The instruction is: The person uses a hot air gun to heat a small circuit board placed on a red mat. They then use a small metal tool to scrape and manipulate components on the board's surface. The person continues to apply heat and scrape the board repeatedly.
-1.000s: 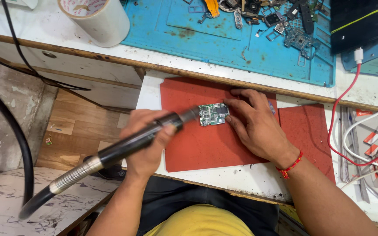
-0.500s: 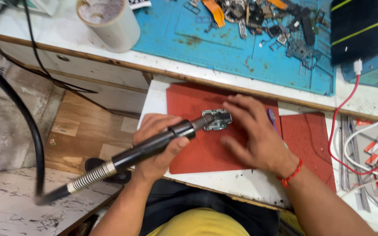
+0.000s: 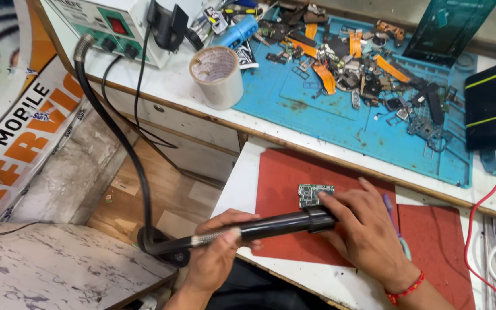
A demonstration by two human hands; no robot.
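The fingers of the left hand (image 3: pixel 216 258) are curled tight around the black handle of a hot-air tool (image 3: pixel 271 225), which lies nearly level across the near edge of the bench (image 3: pixel 233 183), its nozzle end pointing right. The right hand (image 3: pixel 363 229) lies over that nozzle end; its fingers are bent, the forefinger reaching to the right edge of a small green circuit board (image 3: pixel 315 194), while whether they pinch the nozzle or only rest on it cannot be told. The board lies flat on a red mat (image 3: pixel 282 172), just above the tool's tip. A purple-and-teal pen-like tool (image 3: pixel 396 227) lies under or beside the right hand, and a red thread bracelet (image 3: pixel 404 289) circles the wrist.

From the handle a black hose (image 3: pixel 116 135) loops down and up to a white control box (image 3: pixel 101 23) at the back corner. Beside it stands a roll of tape (image 3: pixel 217 76). Behind the red mat is a blue mat (image 3: pixel 317 109) strewn with phone parts (image 3: pixel 363 63). At the right, a dark phone (image 3: pixel 492 103) with a red cable (image 3: pixel 477 224).
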